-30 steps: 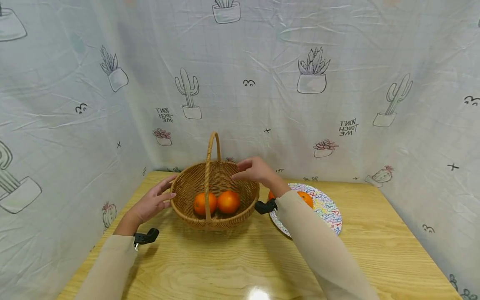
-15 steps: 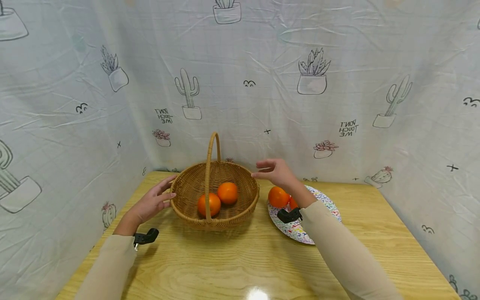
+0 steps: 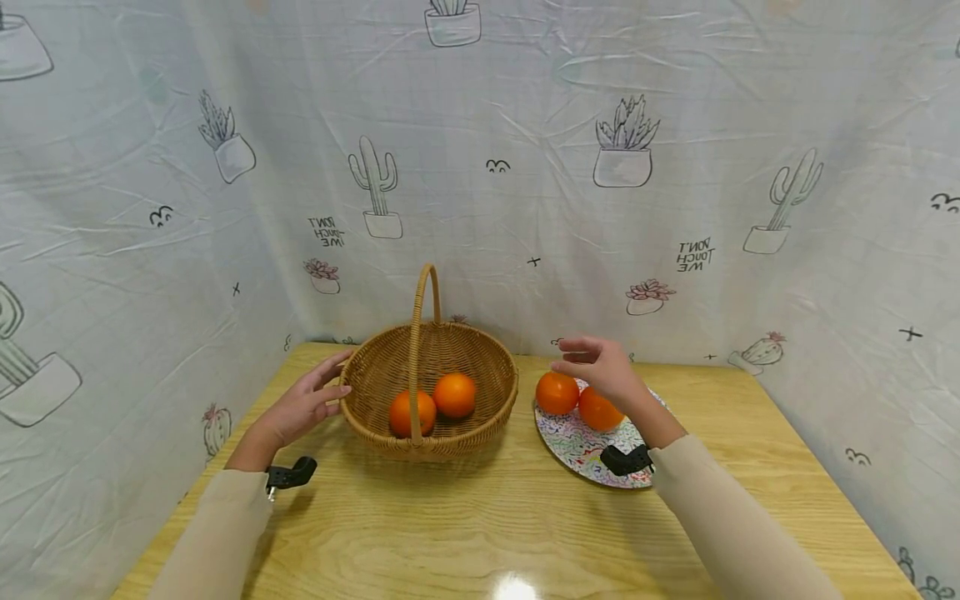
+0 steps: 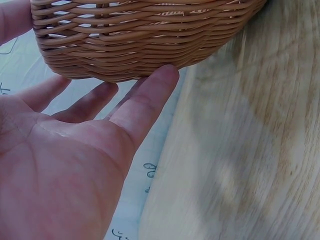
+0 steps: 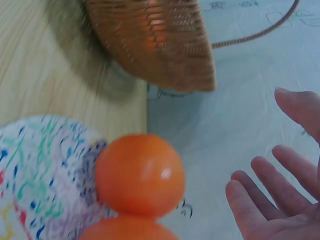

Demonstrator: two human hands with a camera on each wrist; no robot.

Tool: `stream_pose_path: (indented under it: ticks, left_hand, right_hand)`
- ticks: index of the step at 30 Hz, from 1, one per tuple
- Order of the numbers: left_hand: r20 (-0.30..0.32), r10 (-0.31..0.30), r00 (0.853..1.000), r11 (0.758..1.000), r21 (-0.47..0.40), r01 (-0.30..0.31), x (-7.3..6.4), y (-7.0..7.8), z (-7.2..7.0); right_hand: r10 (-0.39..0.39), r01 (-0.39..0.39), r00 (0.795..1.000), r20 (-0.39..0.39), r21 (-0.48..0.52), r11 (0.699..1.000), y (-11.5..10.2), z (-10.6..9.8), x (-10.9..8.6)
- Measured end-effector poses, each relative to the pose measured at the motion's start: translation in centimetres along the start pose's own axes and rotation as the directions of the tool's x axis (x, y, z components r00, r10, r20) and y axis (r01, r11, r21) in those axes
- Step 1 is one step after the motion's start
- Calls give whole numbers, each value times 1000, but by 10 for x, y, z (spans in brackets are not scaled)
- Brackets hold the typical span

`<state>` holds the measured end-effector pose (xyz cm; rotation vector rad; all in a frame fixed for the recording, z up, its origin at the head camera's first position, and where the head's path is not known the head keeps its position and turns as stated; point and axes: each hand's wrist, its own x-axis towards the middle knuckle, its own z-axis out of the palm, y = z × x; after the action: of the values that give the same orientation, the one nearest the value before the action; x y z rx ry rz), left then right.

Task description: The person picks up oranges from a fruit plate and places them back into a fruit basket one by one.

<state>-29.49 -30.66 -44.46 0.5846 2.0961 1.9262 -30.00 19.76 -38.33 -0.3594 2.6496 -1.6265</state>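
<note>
My left hand (image 3: 306,407) rests its spread fingers against the left side of a wicker basket (image 3: 480,354). In the left wrist view, fairly straight fingertips (image 4: 162,80) touch the woven wall. Two oranges, one nearer (image 3: 426,414) and one farther right (image 3: 456,395), lie inside, partly behind the tall handle (image 3: 417,333). My right hand (image 3: 606,372) hovers over a plate (image 3: 573,454) with a multicoloured squiggle pattern, fingers relaxed and holding nothing. Just below it two more oranges sit side by side on the plate, a left one (image 3: 557,393) and a right one (image 3: 598,410).
The wooden table (image 3: 420,533) carries both basket and plate, with a strip of wood between them. Patterned curtain (image 3: 525,208) hangs close behind the basket and along both sides. A black wrist mount (image 3: 627,461) on the right arm overlaps the plate.
My right hand has moved right, from over the basket to above the plate. The oranges in the basket have rolled slightly. My left hand stays at the basket's side.
</note>
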Motion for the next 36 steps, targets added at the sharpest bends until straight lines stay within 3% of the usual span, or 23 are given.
stream_pose_path:
  ticks: [14,23,36]
  left_hand:
    - [-10,-7,1000,1000,-22,6,-2,2,-1]
    - [-15,-12,1000,1000,-27,11,0,2,-1]
    - [-14,-17,1000,999,-46,17,2,2,1]
  right_hand:
    - [28,-37,993,-113,-79,996,42,-24,-27]
    - [-8,-1,995,-101,-90,996,64,-29,-34]
    - [125,-135,989,-85,-133,982,83,-19,-30]
